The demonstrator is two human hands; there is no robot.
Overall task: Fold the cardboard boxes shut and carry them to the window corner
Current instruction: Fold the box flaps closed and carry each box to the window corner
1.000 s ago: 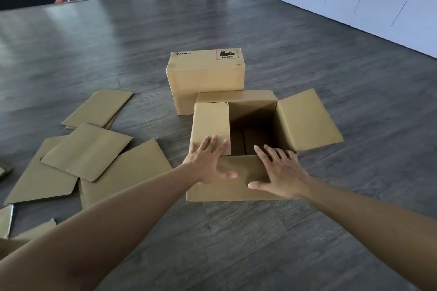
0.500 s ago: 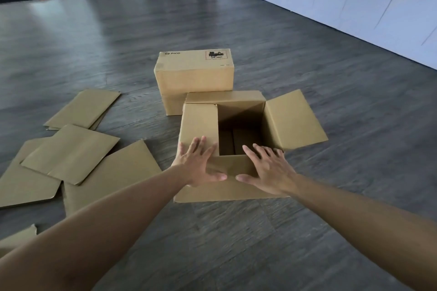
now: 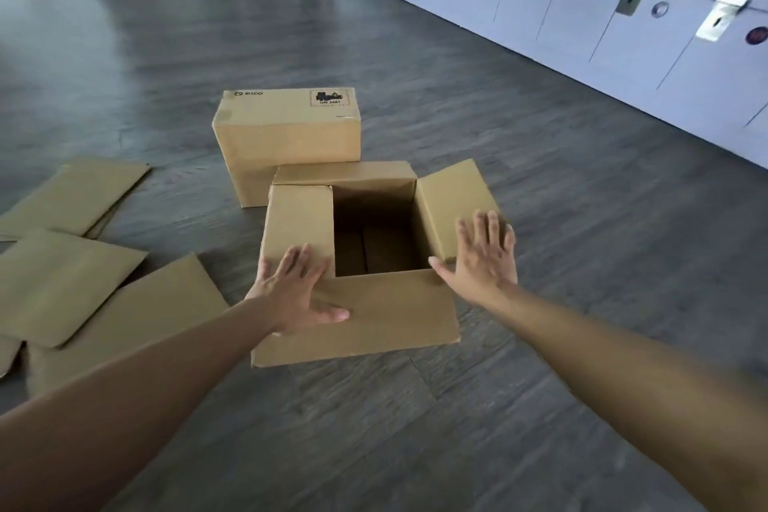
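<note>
**Closing the open box, flap by flap**

Out to the left of both hands, flat cardboard sheets (image 3: 79,287) lie scattered on the floor (image 3: 582,262), well clear of the work. The left hand (image 3: 297,289) lies spread, its grip apart and fingers straight, pressing across the near flap (image 3: 386,312) and the foot of the left flap (image 3: 299,220), which already lies folded in. Between the two hands gapes the open box (image 3: 357,262), its dark inside showing; it sits on the floor right in front of the person. The right hand (image 3: 484,258), grip likewise apart and flat, pushes against the right flap (image 3: 453,200), which is tilted up and not yet down.

To my eye the job now is to bring that right flap over. It would go best pushed from its outer edge with the palm, while the left hand keeps the near and left flaps pinned so they don't spring back. The far flap (image 3: 345,172) looks folded in already.

Beyond the hands, touching the open box's far side, stands a closed box (image 3: 286,129); neither has been carried off yet
</note>
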